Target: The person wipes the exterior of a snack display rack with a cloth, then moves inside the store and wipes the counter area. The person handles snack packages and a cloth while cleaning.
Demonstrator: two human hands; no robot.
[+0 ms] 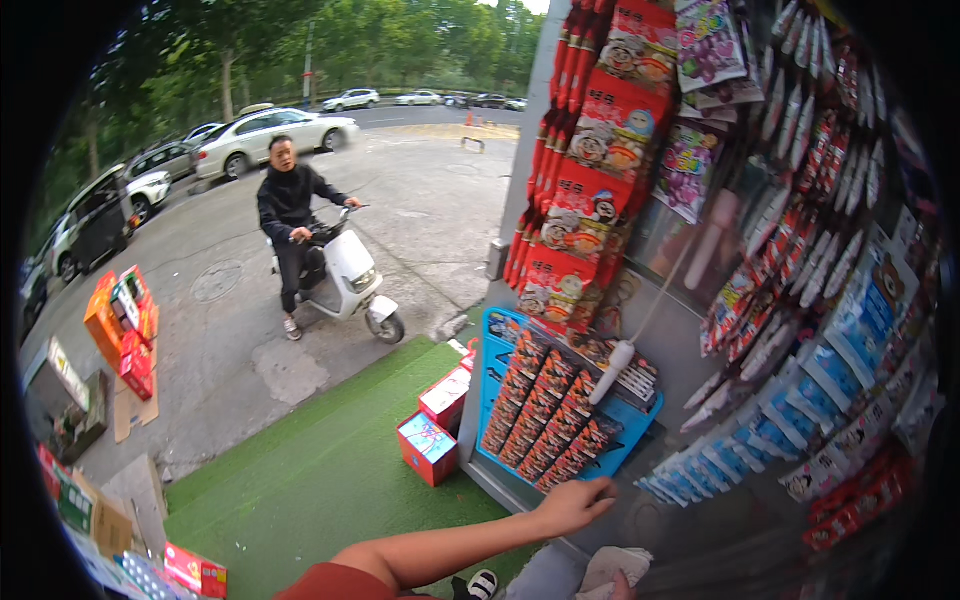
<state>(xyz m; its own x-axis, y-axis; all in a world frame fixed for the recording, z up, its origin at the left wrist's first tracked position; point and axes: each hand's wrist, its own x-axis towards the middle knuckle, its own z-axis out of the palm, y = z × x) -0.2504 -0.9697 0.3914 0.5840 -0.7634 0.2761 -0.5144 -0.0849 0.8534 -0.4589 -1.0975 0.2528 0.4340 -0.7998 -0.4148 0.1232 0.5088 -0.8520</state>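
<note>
My left hand [576, 505] reaches out from a red sleeve, just below a blue plastic hanging rack [622, 442]. Its fingers are curled, and the palm side is hidden. Strips of small dark-and-orange snack packets [540, 401] hang on the rack. Near the bottom edge, my right hand [622, 588] is gripping a crumpled whitish cloth [616, 566]; most of that hand is out of the picture. A white-handled pull cord [613, 370] dangles in front of the rack. Red snack pouches [585, 202] hang above it.
Blue sachets [750, 442] and other packets hang along the glass at right. Red gift boxes [427, 448] stand on green turf steps [300, 502]. A person [296, 217] sits on a white scooter [349, 274] on the pavement. Cartons [124, 326] and parked cars [262, 139] are farther left.
</note>
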